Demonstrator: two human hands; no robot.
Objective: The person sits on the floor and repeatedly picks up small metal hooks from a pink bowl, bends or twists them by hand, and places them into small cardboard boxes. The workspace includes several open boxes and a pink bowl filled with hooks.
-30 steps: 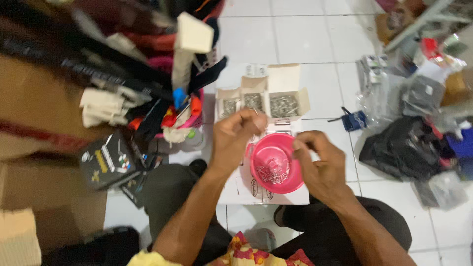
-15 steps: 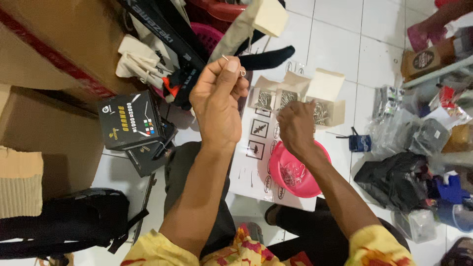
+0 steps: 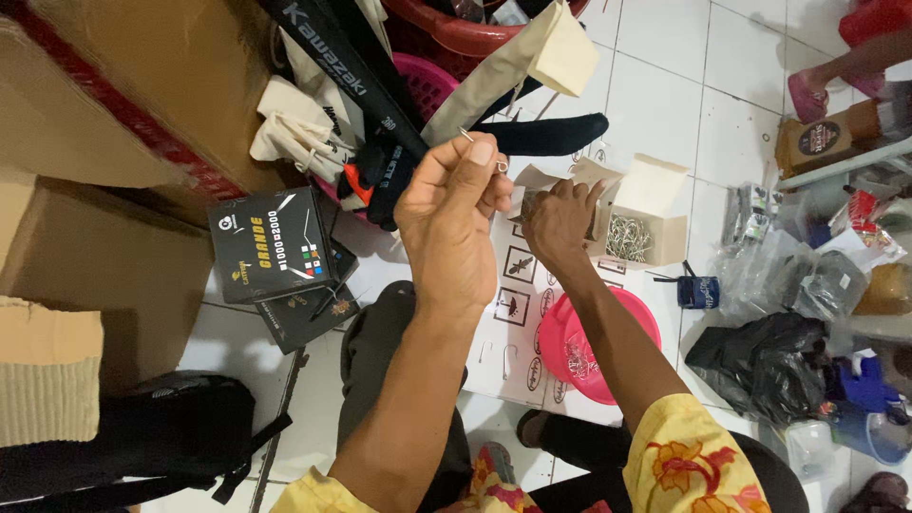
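The left hand (image 3: 451, 214) is raised in front of the camera with its fingers curled and the thumb pressed to the forefinger, pinching a small metal fishing hook (image 3: 480, 147) whose thin shank sticks out above the knuckles and whose bend shows beside the thumb tip. Just to the right of it and a little lower, the right hand (image 3: 559, 223) reaches forward with its fingers bent down into a small open cardboard box (image 3: 655, 204); whether those fingers grip anything there cannot be told, since the fingertips are hidden behind the box flap. The compartment just beyond that hand holds a heap of more metal hooks (image 3: 629, 237). Below the right forearm sits a pink plastic bowl (image 3: 556, 347) on a flattened white carton (image 3: 508, 285) printed with small black pictograms, which lies on the white tiled floor (image 3: 655, 85). To the left of the raised hand lies a black product box (image 3: 268, 245) with coloured print, resting on another dark box, and further left stand large brown cardboard cartons (image 3: 114, 95). Above the left hand hangs a long black strap (image 3: 347, 81) among cream cloth bags (image 3: 294, 133) (drawstrings loose). Right of the right hand there is a small blue clip (image 3: 696, 290), a black plastic bag (image 3: 760, 366) and clear plastic packets (image 3: 798, 275)
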